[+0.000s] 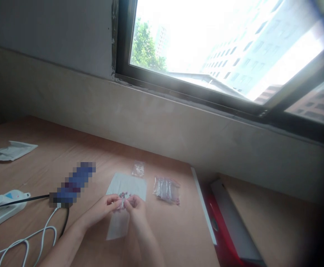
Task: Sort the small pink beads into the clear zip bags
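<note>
1. A white packet (10, 151) lies far left on the wooden table (178, 230). Nearer are a white power strip (0, 209) and looping white cables (39, 237).
2. The left hand (104, 208) has its fingers pinched narrow on a small pale piece (122, 203), too blurred to name.
3. The right hand (136, 208) meets it, fingertips pinched on the same piece.
4. Both hands sit over a white sheet (128, 183), with tiny reddish beads (124, 194) just past the fingertips.
5. A small clear bag (138, 169) lies beyond the sheet, and a larger clear bag (166, 189) lies to its right.
6. A red box (223, 230) stands at the table's right edge.
</note>
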`<state>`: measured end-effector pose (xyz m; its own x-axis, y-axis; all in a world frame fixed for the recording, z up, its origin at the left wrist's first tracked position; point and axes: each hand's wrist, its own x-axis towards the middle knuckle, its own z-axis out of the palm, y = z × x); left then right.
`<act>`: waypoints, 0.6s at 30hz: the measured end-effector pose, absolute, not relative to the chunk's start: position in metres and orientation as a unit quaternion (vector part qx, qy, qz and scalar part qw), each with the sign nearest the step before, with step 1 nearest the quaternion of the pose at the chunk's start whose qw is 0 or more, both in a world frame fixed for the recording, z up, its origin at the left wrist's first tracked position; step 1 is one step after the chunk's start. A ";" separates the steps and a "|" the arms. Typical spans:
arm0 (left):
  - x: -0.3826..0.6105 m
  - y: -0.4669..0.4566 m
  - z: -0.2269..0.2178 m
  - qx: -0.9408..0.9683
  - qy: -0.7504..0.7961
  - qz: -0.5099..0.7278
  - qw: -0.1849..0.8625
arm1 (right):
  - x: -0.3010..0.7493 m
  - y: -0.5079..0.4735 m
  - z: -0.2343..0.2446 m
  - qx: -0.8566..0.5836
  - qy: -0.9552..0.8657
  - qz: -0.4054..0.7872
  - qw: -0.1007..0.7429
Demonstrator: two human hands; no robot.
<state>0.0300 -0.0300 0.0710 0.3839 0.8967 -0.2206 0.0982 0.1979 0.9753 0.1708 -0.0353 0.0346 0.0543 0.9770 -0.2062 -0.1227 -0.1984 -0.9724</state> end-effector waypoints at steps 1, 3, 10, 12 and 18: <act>0.031 -0.030 0.071 0.552 0.456 0.319 0.621 | 0.171 -0.035 0.032 -0.537 -0.394 0.564 0.488; 0.031 -0.029 0.071 0.565 0.458 0.312 0.611 | 0.172 -0.036 0.029 -0.536 -0.377 0.585 0.477; 0.020 -0.027 0.076 0.595 0.486 0.251 0.589 | 0.182 -0.037 0.033 -0.536 -0.334 0.607 0.483; 0.020 -0.026 0.077 0.605 0.489 0.252 0.575 | 0.183 -0.036 0.039 -0.532 -0.339 0.602 0.490; 0.028 -0.021 0.068 0.611 0.484 0.274 0.563 | 0.182 -0.030 0.046 -0.541 -0.348 0.572 0.509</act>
<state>0.0278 -0.0213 0.0682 0.3817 0.9001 -0.2099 0.2822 0.1027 0.9539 0.1824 -0.0304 0.0455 0.1038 0.9589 -0.2642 -0.2043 -0.2395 -0.9492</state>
